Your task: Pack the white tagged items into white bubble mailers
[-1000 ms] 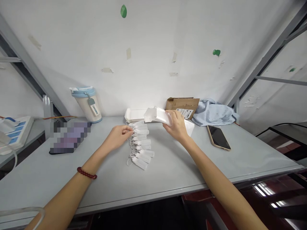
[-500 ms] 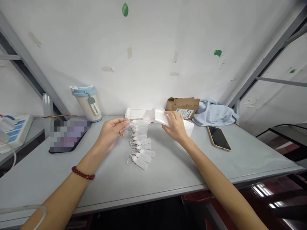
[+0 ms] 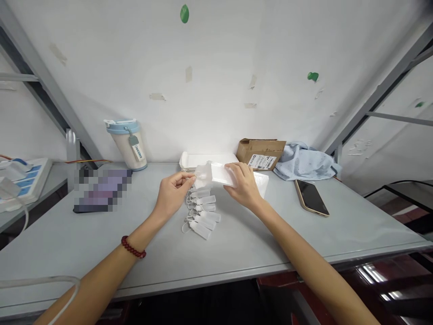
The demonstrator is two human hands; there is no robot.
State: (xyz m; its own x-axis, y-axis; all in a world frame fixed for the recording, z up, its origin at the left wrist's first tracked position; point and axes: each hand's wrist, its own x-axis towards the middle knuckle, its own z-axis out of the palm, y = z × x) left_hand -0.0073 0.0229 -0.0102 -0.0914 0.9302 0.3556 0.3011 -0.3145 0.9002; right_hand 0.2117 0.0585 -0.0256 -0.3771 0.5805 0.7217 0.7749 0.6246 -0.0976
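My right hand (image 3: 245, 185) is wrapped round a small white box (image 3: 221, 174), held above the table with its open, flapped end to the left. My left hand (image 3: 174, 194) is closed, thumb and fingertips pinched together at that open end. What the pinch holds is hidden. Below the box lies a row of small translucent plastic bottles (image 3: 199, 229) with thin looped cords at their left ends. The box and my left fingers cover the far part of this row.
Against the wall stand a tumbler (image 3: 128, 146), a white tray-like box (image 3: 209, 160), a brown cardboard box (image 3: 260, 153) and a light blue cloth (image 3: 302, 160). A phone (image 3: 311, 197) lies at right, a blurred-out device (image 3: 103, 190) at left. A power strip (image 3: 27, 185) sits far left.
My left hand has moved right, from the far end of the bottle row to the box's open end. The box has come slightly lower, and the view has shifted a little.
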